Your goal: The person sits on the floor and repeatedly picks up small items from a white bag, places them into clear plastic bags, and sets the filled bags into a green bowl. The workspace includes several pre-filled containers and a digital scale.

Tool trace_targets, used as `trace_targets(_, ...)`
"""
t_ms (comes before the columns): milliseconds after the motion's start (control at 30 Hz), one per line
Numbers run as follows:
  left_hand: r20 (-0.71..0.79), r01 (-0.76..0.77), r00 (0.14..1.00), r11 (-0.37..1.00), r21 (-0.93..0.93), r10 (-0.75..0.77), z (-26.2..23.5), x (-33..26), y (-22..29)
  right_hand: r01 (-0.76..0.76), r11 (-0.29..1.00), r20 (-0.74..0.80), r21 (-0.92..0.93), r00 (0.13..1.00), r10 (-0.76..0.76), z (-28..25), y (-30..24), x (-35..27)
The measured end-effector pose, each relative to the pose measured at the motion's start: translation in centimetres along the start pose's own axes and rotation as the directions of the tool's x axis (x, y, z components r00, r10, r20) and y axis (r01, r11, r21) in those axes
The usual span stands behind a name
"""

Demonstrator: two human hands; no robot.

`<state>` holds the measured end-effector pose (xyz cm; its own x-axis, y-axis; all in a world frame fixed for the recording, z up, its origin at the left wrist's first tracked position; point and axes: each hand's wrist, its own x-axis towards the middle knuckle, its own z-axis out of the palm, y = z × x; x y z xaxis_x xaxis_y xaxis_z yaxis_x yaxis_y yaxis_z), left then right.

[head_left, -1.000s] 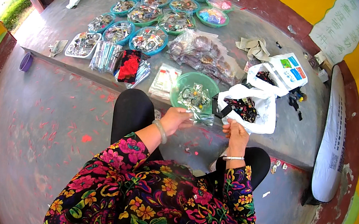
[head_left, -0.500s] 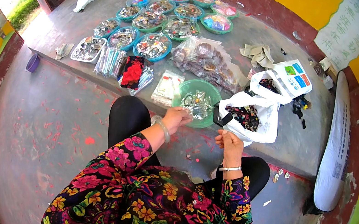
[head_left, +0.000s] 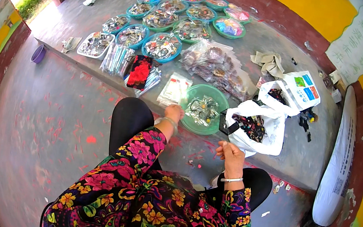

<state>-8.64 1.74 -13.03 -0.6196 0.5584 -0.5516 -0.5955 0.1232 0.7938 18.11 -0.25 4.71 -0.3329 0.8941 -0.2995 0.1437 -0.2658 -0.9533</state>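
Observation:
My left hand (head_left: pixel 174 113) is curled at the near end of a stack of flat, clear-and-white packets (head_left: pixel 174 90). Its fingertips are turned away, so anything in them is hidden. Right beside it stands a green plastic basin (head_left: pixel 185 124) with small filled clear packets (head_left: pixel 203 109) in its middle. My right hand (head_left: pixel 232 156) hovers in front of the basin and a white plastic bag (head_left: pixel 272 146), thumb and fingers pinched together. Whatever sits in that pinch is too small to name. Dark, multicoloured small pieces (head_left: pixel 251 126) fill the bag.
Several basins (head_left: pixel 162 47) of packaged goods crowd the raised floor, with a pile of brownish packets (head_left: pixel 216 67) nearer. A red-and-black cloth pouch (head_left: pixel 140 72) lies by bagged pens (head_left: pixel 117 59). A second white bag (head_left: pixel 294 95) stands at right; the step edge (head_left: pixel 81 63) crosses ahead.
My left hand has moved from the basin's rim back left to the packet stack, and the clear packet at its fingers is no longer seen there. My right hand stays pinched, nearly in place.

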Motion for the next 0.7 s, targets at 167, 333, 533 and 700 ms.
trace_targets(167, -0.1, -0.131, 0.987, 0.991, -0.037, 0.126, 0.1, 3.2, 1.0, -0.021, 0.999, 0.034, -0.034, 0.999, 0.022, 0.5, 0.2, 0.1)
trace_targets(333, -0.178, -0.202, 0.95, 0.938, 0.28, 0.258, -1.0, 9.1, 0.4, -0.028, 0.998, 0.088, -0.054, 0.996, 0.033, 0.8, 0.3, 0.0)
trace_targets(533, -0.187, -0.046, 0.952, 0.717, 0.696, 0.243, 1.4, 8.5, 3.5, -0.084, 0.995, 0.077, -0.048, 0.993, 0.087, 1.0, 0.1, 0.3)
trace_targets(700, -0.104, -0.038, 0.966, 0.529, 0.848, 0.235, 2.3, 10.2, 3.8, -0.099, 0.994, 0.12, -0.034, 0.987, 0.103, 1.1, 0.5, 0.8)
